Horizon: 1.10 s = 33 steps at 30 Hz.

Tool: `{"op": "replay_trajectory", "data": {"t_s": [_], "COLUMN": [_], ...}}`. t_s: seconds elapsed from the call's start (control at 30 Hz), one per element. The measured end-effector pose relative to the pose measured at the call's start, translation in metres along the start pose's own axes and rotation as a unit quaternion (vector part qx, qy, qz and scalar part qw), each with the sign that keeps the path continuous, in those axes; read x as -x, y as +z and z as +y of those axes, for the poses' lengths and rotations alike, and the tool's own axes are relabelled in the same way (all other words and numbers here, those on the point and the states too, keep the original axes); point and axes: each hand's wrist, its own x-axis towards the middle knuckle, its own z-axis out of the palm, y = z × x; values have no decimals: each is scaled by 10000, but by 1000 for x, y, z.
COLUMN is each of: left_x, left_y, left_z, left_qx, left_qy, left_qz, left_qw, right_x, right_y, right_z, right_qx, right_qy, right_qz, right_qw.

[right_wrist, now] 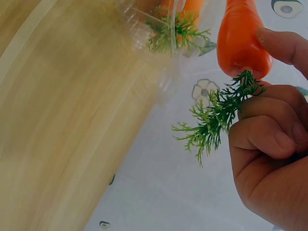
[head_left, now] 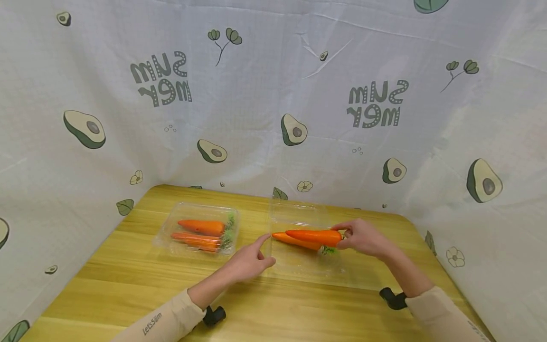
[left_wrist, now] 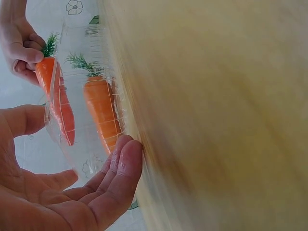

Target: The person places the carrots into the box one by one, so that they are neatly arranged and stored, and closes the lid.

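An orange toy carrot [head_left: 314, 236] with a green leafy top [right_wrist: 216, 113] is pinched at its thick end between the thumb and fingers of my right hand [head_left: 362, 240]. It hangs over an opened clear plastic box [head_left: 307, 270], tip pointing left. Another carrot [left_wrist: 101, 108] lies inside that box, partly hidden in the head view by the held one. My left hand [head_left: 248, 262] is at the box's left edge, index finger extended and thumb apart. In the left wrist view, its fingertips [left_wrist: 130, 156] touch the clear plastic near the table.
To the left, a second clear box [head_left: 181, 205] holds several carrots [head_left: 202, 227]. The opened box's lid [head_left: 299, 212] lies back toward the curtain [head_left: 256, 95] printed with avocados. All stands on a wooden table [head_left: 128, 266]. Black wrist mounts [head_left: 215, 316] sit by both sleeves.
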Motion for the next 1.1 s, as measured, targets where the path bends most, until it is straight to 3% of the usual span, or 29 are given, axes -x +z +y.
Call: {"op": "replay_trajectory", "data": {"t_s": [0.6,1.1], "left_x": [0,2], "left_y": [-1,0], "left_z": [3,1], "left_qx": [-17,78], "left_qy": [23,0], "left_qz": [5,-4], "left_qw": [10000,10000], "right_x": [-13,-24], "right_y": [21,42], "right_z": [-9,-16], "right_qx": [139,445], "right_qy": [-354,-323], "right_qz": [-49,-140], "right_qw": [9993,9984]}}
